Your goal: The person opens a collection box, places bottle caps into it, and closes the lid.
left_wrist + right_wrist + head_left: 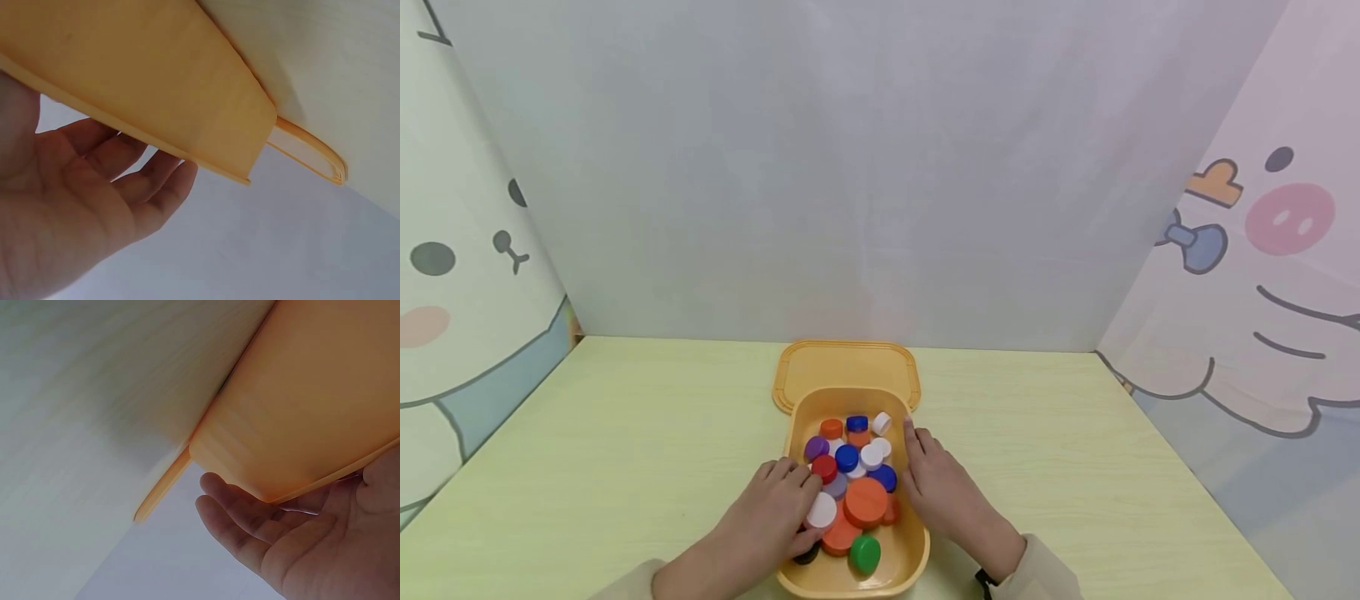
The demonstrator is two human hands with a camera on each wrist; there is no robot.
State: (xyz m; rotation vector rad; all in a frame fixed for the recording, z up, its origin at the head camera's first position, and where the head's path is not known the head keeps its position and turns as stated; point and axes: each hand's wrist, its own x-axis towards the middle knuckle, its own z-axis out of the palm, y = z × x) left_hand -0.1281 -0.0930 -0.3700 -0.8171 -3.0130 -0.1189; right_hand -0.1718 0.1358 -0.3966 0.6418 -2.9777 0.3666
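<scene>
A yellow-orange plastic box [887,575] holds many bottle caps. My left hand [771,512] reaches over its left rim, fingers bent loosely above the caps. A white cap [822,511] lies between its thumb and fingers, a red cap [824,468] by the fingertips and a black cap [807,554] under the thumb. Whether the fingertips touch any cap is hidden. In the left wrist view the fingers [140,184] pass behind the rim. My right hand [947,487] rests at the right rim, fingers mostly straight; the right wrist view shows its fingers [250,525] beside the box wall.
A matching lid [846,371] lies flat behind the box on the pale yellow table [1037,433]. Inside the box are also a large orange cap [867,502], a green cap [865,554] and a purple cap [817,447]. A grey backdrop and printed cartoon cloths surround the table.
</scene>
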